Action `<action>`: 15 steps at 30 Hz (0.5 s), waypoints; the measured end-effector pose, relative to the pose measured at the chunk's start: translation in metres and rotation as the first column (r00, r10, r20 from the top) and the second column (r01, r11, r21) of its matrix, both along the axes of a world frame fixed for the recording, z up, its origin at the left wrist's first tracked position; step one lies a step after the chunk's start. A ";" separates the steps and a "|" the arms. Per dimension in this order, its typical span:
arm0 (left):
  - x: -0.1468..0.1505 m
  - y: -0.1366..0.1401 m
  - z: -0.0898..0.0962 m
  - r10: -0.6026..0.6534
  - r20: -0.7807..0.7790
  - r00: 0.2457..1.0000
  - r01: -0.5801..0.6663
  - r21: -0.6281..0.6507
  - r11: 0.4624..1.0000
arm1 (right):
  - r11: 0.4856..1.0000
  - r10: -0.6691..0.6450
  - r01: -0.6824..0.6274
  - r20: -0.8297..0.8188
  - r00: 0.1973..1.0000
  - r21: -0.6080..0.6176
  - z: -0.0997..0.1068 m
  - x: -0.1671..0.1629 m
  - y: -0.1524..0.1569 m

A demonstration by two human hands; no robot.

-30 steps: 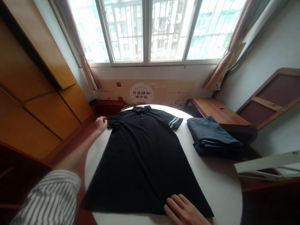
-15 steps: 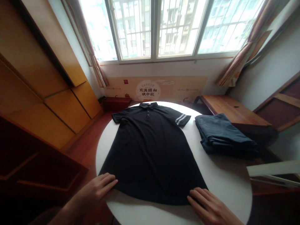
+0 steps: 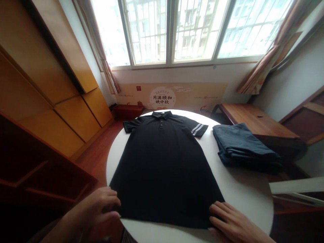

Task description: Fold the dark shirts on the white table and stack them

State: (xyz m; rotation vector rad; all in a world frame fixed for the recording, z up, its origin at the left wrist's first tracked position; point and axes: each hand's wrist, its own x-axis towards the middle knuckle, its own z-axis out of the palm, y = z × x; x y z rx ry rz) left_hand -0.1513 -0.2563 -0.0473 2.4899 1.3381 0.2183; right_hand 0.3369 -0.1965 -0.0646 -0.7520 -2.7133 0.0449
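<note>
A black polo shirt lies face up on a round white table, its collar and buttons toward the window and its hem toward me. Two pale stripes mark the sleeve on the right. My left hand grips the hem's left corner, fingers curled over the cloth and thumb below. At the right corner of the hem, my right hand is closed on the fabric, with its thumb partly hidden. Between the two hands the hem runs nearly straight.
A stack of folded dark blue clothes sits on the table's right side. Beyond it is a wooden desk. Yellow cabinets stand on the left, and a white-framed piece is near the table's right edge.
Both hands have closed on the hem corners and drawn the hem toward me. The shirt front has become smoother, and its curved hem has straightened. The view has shifted slightly.
</note>
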 end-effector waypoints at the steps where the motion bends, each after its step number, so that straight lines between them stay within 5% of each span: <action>1: 0.005 0.008 0.005 0.009 0.010 1.000 -0.009 -0.003 1.000 | 0.998 0.004 -0.004 -0.002 1.000 -0.067 0.006 -0.004 0.006; 4: 0.024 0.051 0.016 0.039 0.075 0.996 -0.046 0.098 0.994 | 0.974 -0.031 0.024 -0.026 0.999 -0.225 0.019 -0.023 0.044; 8: 0.052 0.133 0.012 0.110 0.127 0.986 -0.136 0.217 0.967 | 0.943 -0.270 0.272 0.039 0.962 -0.194 0.022 -0.056 0.116; 11: 0.063 0.178 -0.007 0.219 0.054 0.974 -0.226 0.207 0.952 | 0.778 -0.592 0.617 0.192 0.783 -0.115 0.017 -0.068 0.158; 13: 0.064 0.192 -0.023 0.277 -0.036 0.960 -0.268 0.155 0.951 | 0.682 -0.676 0.721 0.271 0.685 -0.120 0.011 -0.065 0.173; 15: 0.060 0.193 -0.037 0.302 -0.111 0.947 -0.289 0.115 0.950 | 0.685 -0.646 0.706 0.298 0.703 -0.182 0.003 -0.056 0.178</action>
